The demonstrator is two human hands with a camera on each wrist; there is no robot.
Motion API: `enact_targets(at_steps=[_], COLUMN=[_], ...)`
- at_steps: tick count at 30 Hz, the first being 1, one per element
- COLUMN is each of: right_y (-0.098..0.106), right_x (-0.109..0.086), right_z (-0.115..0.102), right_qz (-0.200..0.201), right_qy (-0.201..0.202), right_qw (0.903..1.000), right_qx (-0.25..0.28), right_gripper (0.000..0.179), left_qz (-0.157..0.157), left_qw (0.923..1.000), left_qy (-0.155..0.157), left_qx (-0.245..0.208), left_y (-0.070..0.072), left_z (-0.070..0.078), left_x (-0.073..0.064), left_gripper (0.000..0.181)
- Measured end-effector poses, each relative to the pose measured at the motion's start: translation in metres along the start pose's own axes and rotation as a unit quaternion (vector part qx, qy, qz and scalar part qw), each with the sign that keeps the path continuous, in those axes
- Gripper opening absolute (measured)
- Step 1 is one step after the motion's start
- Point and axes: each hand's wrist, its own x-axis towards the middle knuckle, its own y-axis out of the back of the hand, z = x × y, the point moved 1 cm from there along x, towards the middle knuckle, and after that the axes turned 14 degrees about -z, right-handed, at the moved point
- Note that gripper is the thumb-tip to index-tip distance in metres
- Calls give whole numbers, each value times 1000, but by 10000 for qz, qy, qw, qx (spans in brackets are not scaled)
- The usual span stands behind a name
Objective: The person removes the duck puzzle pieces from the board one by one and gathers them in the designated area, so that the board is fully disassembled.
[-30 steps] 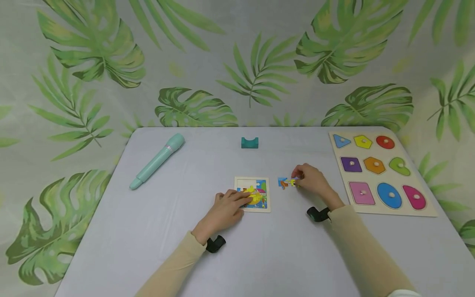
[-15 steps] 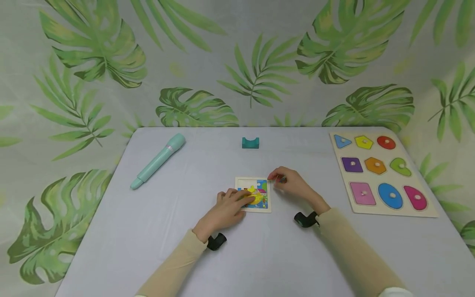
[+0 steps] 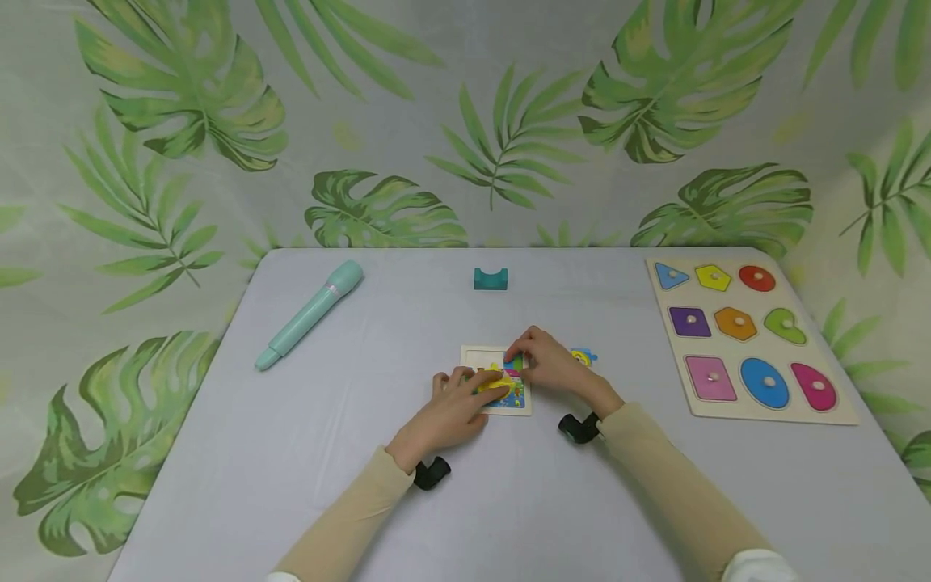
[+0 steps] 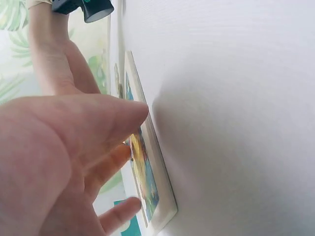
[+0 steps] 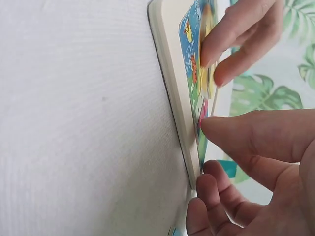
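Observation:
A small square jigsaw puzzle in a pale wooden frame (image 3: 527,411) lies mid-table, with yellow, blue and pink picture parts. My left hand (image 3: 452,408) rests over its left side, fingers spread across the yellow part. In the left wrist view the thumb (image 4: 133,112) lies by the frame's edge. My right hand (image 3: 554,365) is over the upper right corner, its thumb and fingertips pinching a small blue puzzle piece, mostly hidden by the fingers. The right wrist view has this thumb (image 5: 216,130) beside the pink roof. A loose yellow-and-blue puzzle piece (image 3: 584,356) lies behind the right hand.
A shape board (image 3: 749,343) with knobbed coloured pieces lies at the right. A mint-green microphone-shaped toy (image 3: 309,317) lies at the left, and a teal notched block (image 3: 490,280) stands near the back edge. Each wrist carries a black camera (image 3: 578,428).
The right hand has moved left from the loose pieces to the puzzle's upper right corner, uncovering one loose piece. The left hand stays on the puzzle, shifted very slightly right.

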Motion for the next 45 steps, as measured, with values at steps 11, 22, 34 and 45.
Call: enact_targets(at_steps=[11,22,34,45], right_y=[1,0,20,49], right_x=[3,4,-14,-67], right_z=[-2,7,21,74], right_qz=[65,402,405,638], right_qy=[-21,490,195,-606], right_qw=[9998,9958,9818,9703], right_qx=[184,666,1847,2251], right_gripper=[17,27,24,27], left_qz=[-43,-82,-127,-102], left_qw=[9999,9998,9997,9996], left_qy=[-91,-64,-61,-104], left_qx=[28,-182,-191,-230], left_y=[0,0,-2,-1], left_z=[1,0,0,-1], left_x=[1,-1,-1,-2], left_gripper=[47,48,49,50])
